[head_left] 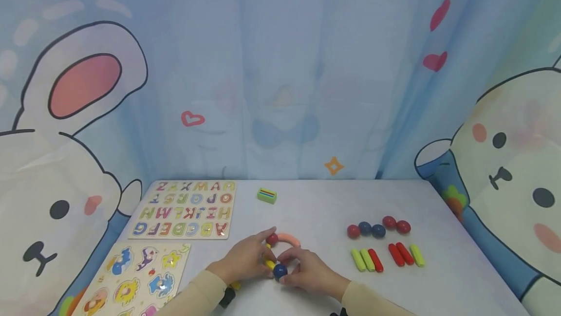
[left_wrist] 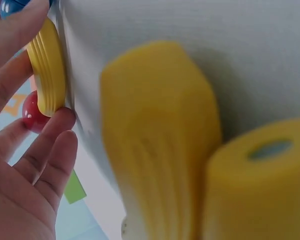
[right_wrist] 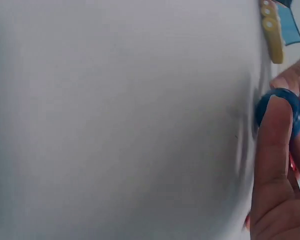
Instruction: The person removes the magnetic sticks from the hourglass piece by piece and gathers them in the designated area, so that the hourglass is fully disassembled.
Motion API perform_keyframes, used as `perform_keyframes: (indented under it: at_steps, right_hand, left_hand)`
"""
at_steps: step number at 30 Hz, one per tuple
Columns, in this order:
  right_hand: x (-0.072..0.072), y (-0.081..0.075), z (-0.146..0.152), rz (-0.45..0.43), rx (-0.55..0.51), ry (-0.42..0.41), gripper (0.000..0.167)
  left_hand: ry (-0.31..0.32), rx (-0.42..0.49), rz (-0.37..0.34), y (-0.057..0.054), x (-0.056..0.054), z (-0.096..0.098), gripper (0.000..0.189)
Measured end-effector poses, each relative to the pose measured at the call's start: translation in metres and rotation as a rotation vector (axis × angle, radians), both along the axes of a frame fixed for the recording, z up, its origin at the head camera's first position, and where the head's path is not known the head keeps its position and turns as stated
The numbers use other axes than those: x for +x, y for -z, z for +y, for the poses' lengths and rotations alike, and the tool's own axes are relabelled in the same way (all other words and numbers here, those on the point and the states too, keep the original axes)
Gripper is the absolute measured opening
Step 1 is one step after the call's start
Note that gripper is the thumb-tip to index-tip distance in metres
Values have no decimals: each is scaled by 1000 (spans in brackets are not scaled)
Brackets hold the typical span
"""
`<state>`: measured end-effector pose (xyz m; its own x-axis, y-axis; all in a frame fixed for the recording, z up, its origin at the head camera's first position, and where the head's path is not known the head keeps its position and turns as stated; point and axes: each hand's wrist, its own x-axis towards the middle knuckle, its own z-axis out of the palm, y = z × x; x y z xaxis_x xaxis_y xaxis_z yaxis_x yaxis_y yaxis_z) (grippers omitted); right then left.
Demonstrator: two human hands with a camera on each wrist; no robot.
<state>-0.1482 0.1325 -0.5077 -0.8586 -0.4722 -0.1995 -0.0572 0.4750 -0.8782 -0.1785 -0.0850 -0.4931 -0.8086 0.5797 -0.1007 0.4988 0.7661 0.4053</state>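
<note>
My left hand (head_left: 249, 259) holds a ridged yellow curved piece (left_wrist: 49, 70) between thumb and fingers. At one end of that piece is a red ball (head_left: 272, 239), which meets a pink curved piece (head_left: 289, 239) in the head view. A dark blue ball (head_left: 280, 271) sits at the other end, and my right hand (head_left: 308, 272) pinches it between thumb and fingers. In the right wrist view the thumb lies across the blue ball (right_wrist: 284, 107). Two more yellow pieces (left_wrist: 160, 140) lie close to the left wrist camera; the left forearm partly hides them in the head view.
To the right lie several red and blue balls (head_left: 378, 231) above red and yellow-green sticks (head_left: 375, 260). A letter puzzle board (head_left: 188, 239) and an animal puzzle board (head_left: 144, 277) are on the left. A small green striped block (head_left: 267, 195) lies towards the back, before a curtain.
</note>
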Motion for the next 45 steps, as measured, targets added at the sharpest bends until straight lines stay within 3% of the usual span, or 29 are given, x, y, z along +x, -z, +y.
perform_keyframes:
  at_steps: [8,20,33,45]
  right_hand:
    - [4,4,-5,30,27,-6,40]
    - [-3,9,3,-29,-27,-35,36]
    - [-4,9,1,-71,-42,-34,33]
    - [-5,10,0,-89,-53,-48,33]
  left_hand:
    - [-3,48,-39,-1,0,-2,24]
    - [-49,77,-88,0,-2,-2,23]
    - [-102,48,-73,1,0,-3,52]
    - [-98,63,-91,3,0,-3,55]
